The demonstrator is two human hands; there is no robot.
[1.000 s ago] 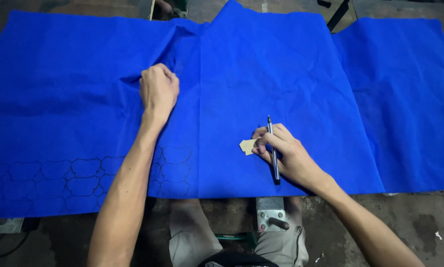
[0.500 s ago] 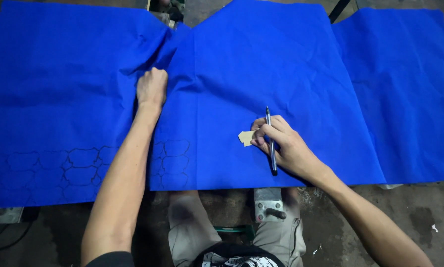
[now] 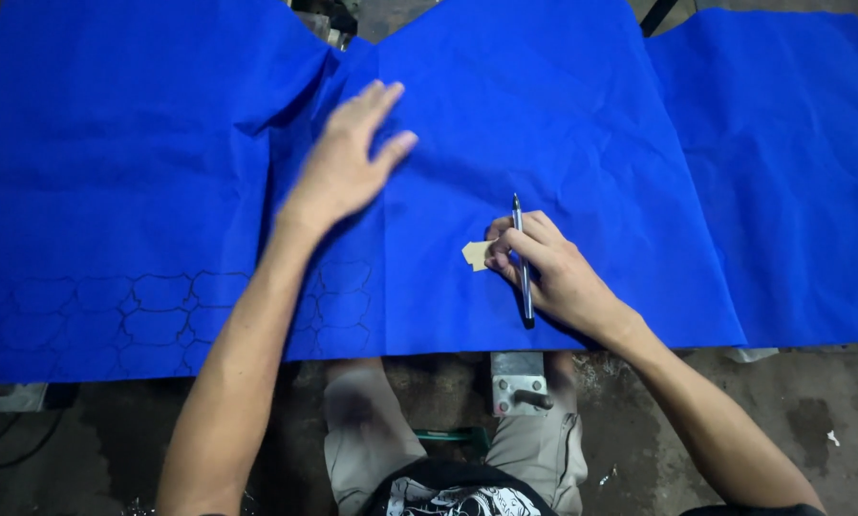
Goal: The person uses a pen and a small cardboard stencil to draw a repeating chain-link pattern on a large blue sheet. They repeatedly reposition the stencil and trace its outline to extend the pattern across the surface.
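Covering the whole tabletop, the blue cloth [image 3: 563, 124] hangs slightly over the near edge, with wide flat room on both sides of the hands. The left hand [image 3: 343, 167] lies flat on it, fingers spread; half a second ago it was bunched at the fold, farther left. The right hand [image 3: 548, 272] grips a pen [image 3: 522, 258] and pins a small tan template [image 3: 476, 255], unmoved.

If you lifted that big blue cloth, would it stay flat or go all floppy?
Probably floppy: the blue cloth already shows creases and a raised fold by the left hand. It looks thin and light, so a push would likely bunch it rather than slide it whole.
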